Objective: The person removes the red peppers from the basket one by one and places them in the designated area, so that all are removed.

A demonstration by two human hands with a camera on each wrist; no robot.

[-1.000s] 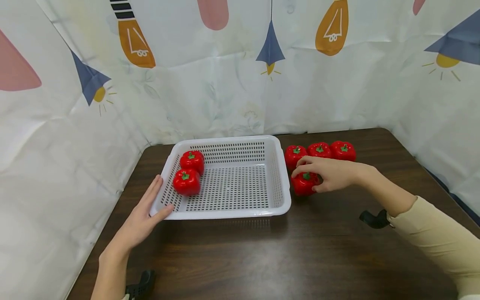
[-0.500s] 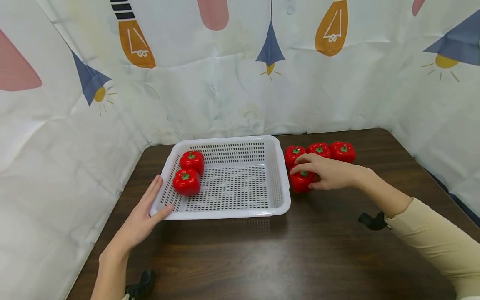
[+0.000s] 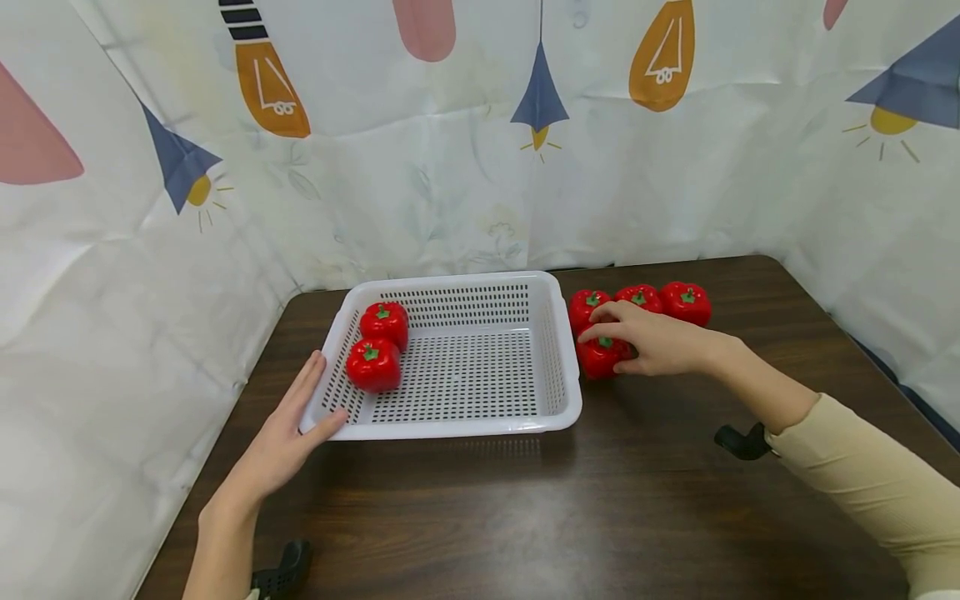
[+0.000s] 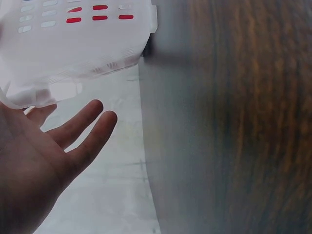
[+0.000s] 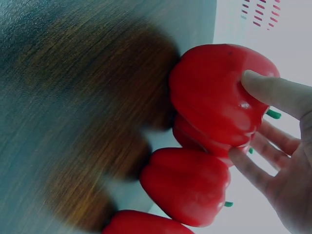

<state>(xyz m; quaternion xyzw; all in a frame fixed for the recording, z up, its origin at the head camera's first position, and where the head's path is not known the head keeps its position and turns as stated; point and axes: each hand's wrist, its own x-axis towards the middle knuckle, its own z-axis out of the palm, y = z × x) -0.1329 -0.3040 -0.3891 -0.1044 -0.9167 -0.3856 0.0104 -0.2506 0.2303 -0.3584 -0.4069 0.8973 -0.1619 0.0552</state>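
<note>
A white perforated plastic basket (image 3: 457,430) stands on the dark table, with two red bell peppers (image 3: 372,364) at its left end. My left hand (image 3: 277,437) touches its front left corner, thumb at the front rim and fingers stretched along the left side. In the left wrist view, the fingers (image 4: 83,141) look straight and spread. Right of the basket, my right hand (image 3: 645,342) holds a bell pepper (image 5: 219,87) between thumb and fingers. Whether that pepper still touches the table cannot be told. Right behind it are more bell peppers (image 3: 686,303), partly covered by the hand.
The brown wooden table (image 3: 480,517) stretches in front of the basket and to the right. A white cloth printed with lamps and bulbs (image 3: 450,192) hangs behind and along both sides. Black wrist devices (image 3: 742,442) sit at both forearms.
My right hand and its bell pepper have shifted slightly left and toward the back, nearer the basket and the other peppers. The left hand and basket have stayed still.
</note>
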